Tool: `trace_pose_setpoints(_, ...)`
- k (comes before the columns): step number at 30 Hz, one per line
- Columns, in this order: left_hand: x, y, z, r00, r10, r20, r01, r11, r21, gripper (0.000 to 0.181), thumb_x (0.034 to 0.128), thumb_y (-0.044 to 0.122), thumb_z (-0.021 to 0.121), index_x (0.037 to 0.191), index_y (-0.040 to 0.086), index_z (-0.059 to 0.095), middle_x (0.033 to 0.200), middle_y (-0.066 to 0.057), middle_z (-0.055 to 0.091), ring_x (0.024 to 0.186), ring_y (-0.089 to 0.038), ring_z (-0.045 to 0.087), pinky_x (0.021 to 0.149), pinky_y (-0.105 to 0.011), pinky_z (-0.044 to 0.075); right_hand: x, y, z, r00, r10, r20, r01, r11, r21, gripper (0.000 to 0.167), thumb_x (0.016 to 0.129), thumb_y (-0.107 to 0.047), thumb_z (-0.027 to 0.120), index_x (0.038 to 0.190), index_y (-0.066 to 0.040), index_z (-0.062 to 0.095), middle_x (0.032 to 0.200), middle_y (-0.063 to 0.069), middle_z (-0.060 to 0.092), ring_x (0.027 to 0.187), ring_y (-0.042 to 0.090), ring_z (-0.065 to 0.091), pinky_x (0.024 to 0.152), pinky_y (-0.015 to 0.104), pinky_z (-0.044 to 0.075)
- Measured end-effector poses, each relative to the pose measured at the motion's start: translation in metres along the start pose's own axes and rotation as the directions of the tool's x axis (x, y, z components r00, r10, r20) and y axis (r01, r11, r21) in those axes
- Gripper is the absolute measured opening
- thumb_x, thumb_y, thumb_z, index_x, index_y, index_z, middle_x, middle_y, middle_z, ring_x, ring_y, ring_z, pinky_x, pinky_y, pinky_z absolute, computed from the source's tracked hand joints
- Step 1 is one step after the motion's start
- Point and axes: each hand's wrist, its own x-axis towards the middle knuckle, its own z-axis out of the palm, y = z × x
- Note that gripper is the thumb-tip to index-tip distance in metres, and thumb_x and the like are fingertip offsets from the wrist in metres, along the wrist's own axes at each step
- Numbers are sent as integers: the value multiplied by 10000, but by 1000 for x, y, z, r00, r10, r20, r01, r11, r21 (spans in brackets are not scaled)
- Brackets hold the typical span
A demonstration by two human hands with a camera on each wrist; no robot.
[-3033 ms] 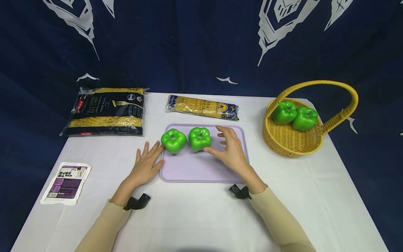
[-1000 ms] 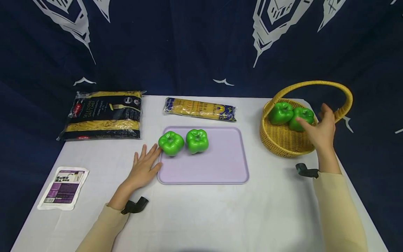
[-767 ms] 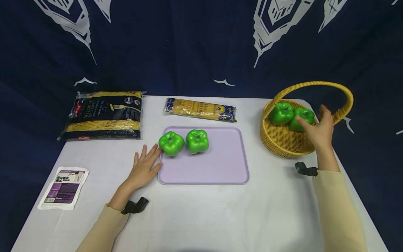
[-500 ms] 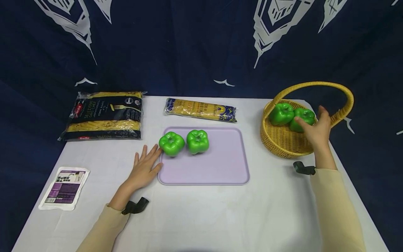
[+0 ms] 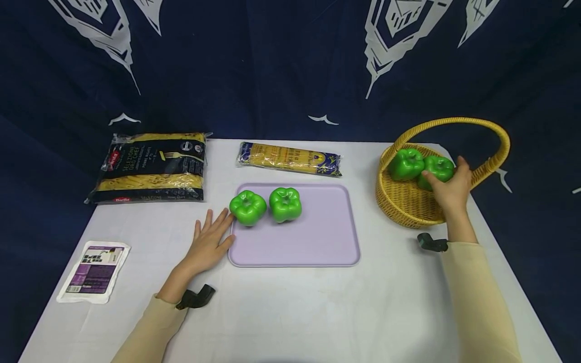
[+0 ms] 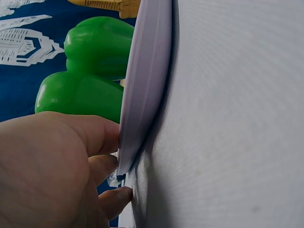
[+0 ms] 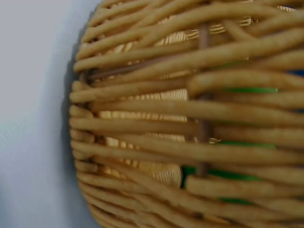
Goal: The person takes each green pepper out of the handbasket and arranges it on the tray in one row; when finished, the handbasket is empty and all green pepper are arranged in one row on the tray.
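Observation:
My left hand point(image 5: 208, 247) lies spread on the white tablecloth, its fingers touching the left rim of the lilac tray point(image 5: 313, 242); the left wrist view shows fingers against the tray's edge point(image 6: 147, 80). Two green bell peppers stand on the tray, a left one point(image 5: 247, 207) and a right one point(image 5: 285, 204). Over the wicker basket point(image 5: 408, 204), my right hand point(image 5: 454, 191) grips the right-hand bell pepper point(image 5: 439, 169), thumb in front and fingers on its far right side. Another bell pepper point(image 5: 407, 164) sits beside it. The right wrist view has only the basket's woven wall point(image 7: 190, 114), with green behind it.
A big black pasta bag point(image 5: 150, 166) lies at the back left, and a long yellow noodle packet point(image 5: 288, 158) behind the tray. Nearer at left is a white and purple pouch point(image 5: 94, 272). The basket's tall handle point(image 5: 454, 121) arches above my right hand.
My right hand has gone from the tray to the basket, then drawn left and closed on the bell pepper there. My left hand has stayed by the tray.

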Motion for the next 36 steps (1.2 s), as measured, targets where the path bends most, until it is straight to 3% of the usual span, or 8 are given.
trace_pose_setpoints(17, 0, 1, 0, 1000, -1, 2, 1, 1000, 5, 590, 998, 238, 499, 1531, 72, 308, 1617, -189, 185, 1482, -488, -56, 1125, -684, -118, 3, 9, 12, 997, 76, -13, -77, 997, -29, 814, 963, -270, 582, 1573, -114, 66, 1602, 178, 173, 1484, 320, 192, 1224, 433, 170)
trace_pose_setpoints(36, -1, 2, -1, 1000, 10, -12, -10, 1000, 2, 582, 1005, 261, 480, 1526, 61, 315, 1612, -201, 191, 1481, -493, -49, 1120, -697, -109, -1, 7, 13, 993, 82, -81, -86, 996, -36, 785, 951, -269, 609, 1565, -91, 152, 1595, 152, 246, 1476, 317, 217, 1221, 420, 189)
